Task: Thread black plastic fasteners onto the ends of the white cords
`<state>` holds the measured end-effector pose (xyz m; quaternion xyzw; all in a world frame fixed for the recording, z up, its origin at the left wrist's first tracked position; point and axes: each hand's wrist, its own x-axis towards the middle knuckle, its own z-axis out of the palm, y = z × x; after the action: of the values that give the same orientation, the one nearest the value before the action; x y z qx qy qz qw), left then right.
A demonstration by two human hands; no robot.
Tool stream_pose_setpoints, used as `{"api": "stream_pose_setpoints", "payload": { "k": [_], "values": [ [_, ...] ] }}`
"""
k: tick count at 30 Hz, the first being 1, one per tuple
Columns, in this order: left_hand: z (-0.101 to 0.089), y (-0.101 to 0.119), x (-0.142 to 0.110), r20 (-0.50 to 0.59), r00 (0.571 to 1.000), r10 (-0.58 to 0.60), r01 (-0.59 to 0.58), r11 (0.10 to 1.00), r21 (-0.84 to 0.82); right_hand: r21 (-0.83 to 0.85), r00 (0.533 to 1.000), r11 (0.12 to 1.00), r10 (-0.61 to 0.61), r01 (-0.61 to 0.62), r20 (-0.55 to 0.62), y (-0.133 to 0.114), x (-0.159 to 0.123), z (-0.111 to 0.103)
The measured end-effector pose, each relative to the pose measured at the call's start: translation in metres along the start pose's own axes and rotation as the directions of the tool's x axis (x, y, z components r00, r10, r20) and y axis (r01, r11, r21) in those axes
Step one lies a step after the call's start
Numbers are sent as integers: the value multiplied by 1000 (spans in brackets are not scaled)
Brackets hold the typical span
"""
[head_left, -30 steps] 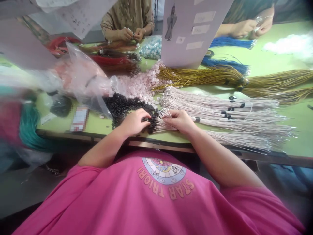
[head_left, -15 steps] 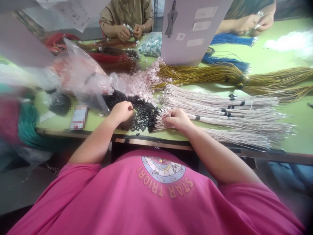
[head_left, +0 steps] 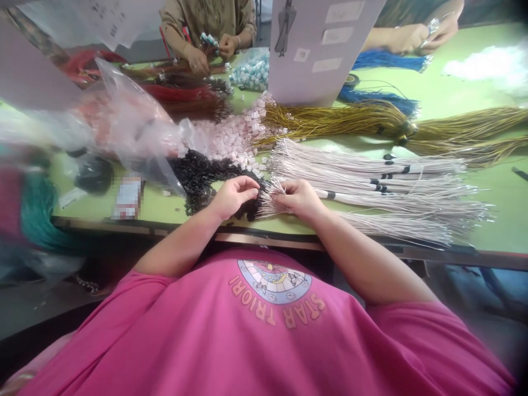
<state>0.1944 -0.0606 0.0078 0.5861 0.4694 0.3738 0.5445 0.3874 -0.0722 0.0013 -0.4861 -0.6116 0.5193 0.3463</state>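
Note:
My right hand [head_left: 301,199] is closed around the left end of a bundle of white wires [head_left: 412,204], whose tips fan out past my fingers. My left hand [head_left: 236,197] is just left of those tips, thumb and forefinger brought together in a pinch. Whatever sits between them is too small to make out. Under and behind my left hand spreads a heap of small black connectors [head_left: 198,175]. Pale pink connector housings [head_left: 231,137] are piled behind the black ones.
Bundles of yellow wires [head_left: 330,122] lie across the back, with blue wires [head_left: 383,102] beyond. A clear plastic bag [head_left: 136,121] slumps at the left, near a pixelated box [head_left: 127,198]. Across the green table [head_left: 503,192], a lilac divider [head_left: 313,49] stands between two co-workers' hands.
My left hand has moved right, from over the black connectors to the white wire tips. My right hand keeps its hold on the bundle. The view has shifted slightly.

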Motion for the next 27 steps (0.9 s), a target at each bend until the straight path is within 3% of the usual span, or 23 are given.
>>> {"api": "stream_pose_setpoints", "payload": {
  "k": [6, 22, 27],
  "values": [
    [-4, -7, 3, 67, 996, -61, 70, 987, -142, -58, 999, 998, -23, 20, -41, 3, 2, 2],
    [2, -7, 1, 62, 997, -36, 35, 999, 18, -269, 992, 960, -102, 80, -69, 1, 1, 3],
    [2, -7, 1, 37, 999, -39, 40, 999, -28, -267, 994, 962, -86, 66, -64, 2, 1, 2]
  ]
}}
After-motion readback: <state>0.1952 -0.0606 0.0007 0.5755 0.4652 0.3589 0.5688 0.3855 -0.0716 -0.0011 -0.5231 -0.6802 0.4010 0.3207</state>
